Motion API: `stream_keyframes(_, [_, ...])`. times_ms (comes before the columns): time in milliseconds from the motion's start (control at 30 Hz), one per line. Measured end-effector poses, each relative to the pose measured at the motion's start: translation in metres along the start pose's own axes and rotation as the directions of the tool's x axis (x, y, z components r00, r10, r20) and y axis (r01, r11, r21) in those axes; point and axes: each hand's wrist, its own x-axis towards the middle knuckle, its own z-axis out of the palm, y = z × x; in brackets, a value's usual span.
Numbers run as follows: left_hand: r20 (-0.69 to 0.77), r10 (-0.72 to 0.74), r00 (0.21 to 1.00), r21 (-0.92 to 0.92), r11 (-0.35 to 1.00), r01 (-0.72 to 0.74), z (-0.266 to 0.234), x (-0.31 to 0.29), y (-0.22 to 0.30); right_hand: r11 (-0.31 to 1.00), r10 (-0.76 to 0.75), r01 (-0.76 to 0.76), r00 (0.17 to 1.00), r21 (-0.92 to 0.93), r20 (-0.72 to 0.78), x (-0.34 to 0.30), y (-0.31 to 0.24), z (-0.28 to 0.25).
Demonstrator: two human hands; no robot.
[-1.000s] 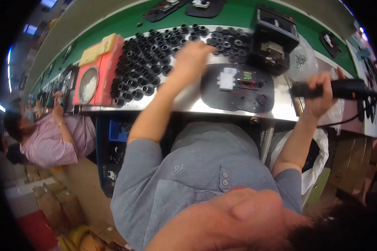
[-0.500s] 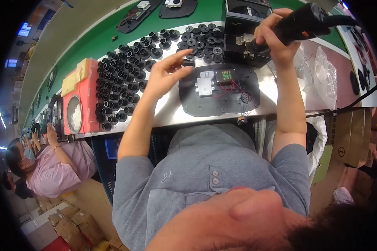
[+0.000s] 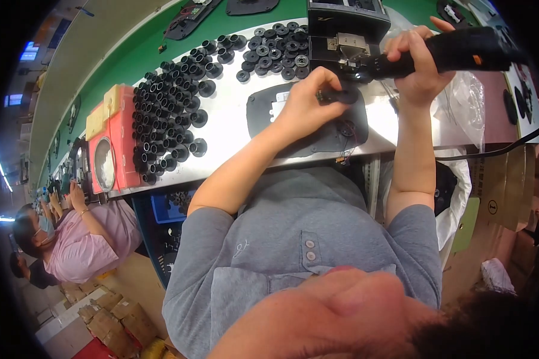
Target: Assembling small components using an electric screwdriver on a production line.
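My right hand (image 3: 418, 66) is wrapped round a black electric screwdriver (image 3: 470, 51), held almost level with its nose pointing left. The nose is by the front of a black box-shaped screw feeder (image 3: 348, 18) with a metal mechanism. My left hand (image 3: 311, 102) pinches a small black round disc (image 3: 346, 96) just below the screwdriver's nose; I cannot tell whether they touch. Beneath my left hand lies a black flat panel (image 3: 259, 113) with a white bracket (image 3: 278, 105) and thin wires, partly covered by the hand.
Many black flanged tubes (image 3: 167, 113) stand in rows on the left of the metal table, with black discs (image 3: 275, 51) behind the panel. A red bin (image 3: 124, 143) is at far left, clear plastic bags (image 3: 466, 102) at right. A co-worker in pink (image 3: 96, 239) sits left.
My left hand has moved right from its open pose near the discs and now pinches a disc. The screwdriver has swung more level, its nose near the disc. The view has shifted slightly.
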Motion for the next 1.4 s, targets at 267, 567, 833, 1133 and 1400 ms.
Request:
stream_keyframes(267, [0.035, 0.238, 0.971, 0.430, 0.873, -0.230, 0.011, -0.001, -0.022, 0.996, -0.022, 0.018, 0.999, 0.082, 0.049, -0.009, -0.013, -0.003])
stream_keyframes(567, [0.045, 0.208, 0.977, 0.417, 0.885, -0.208, 0.007, -0.001, -0.017, 0.973, 0.112, -0.140, 0.982, 0.186, 0.154, -0.020, -0.009, 0.007])
stream_keyframes(833, [0.049, 0.162, 0.986, 0.396, 0.903, -0.168, 0.004, -0.003, -0.024, 0.972, 0.168, -0.196, 0.967, 0.133, 0.193, -0.023, -0.007, 0.016])
stream_keyframes(1133, [0.083, 0.044, 0.996, 0.314, 0.947, -0.068, 0.004, -0.006, -0.025, 0.971, 0.210, -0.232, 0.946, 0.062, 0.247, -0.026, 0.003, 0.019])
stream_keyframes(1400, [0.096, 0.076, 0.992, 0.317, 0.943, -0.103, 0.003, -0.005, -0.028, 0.953, 0.271, -0.300, 0.902, 0.039, 0.336, -0.027, 0.011, 0.021])
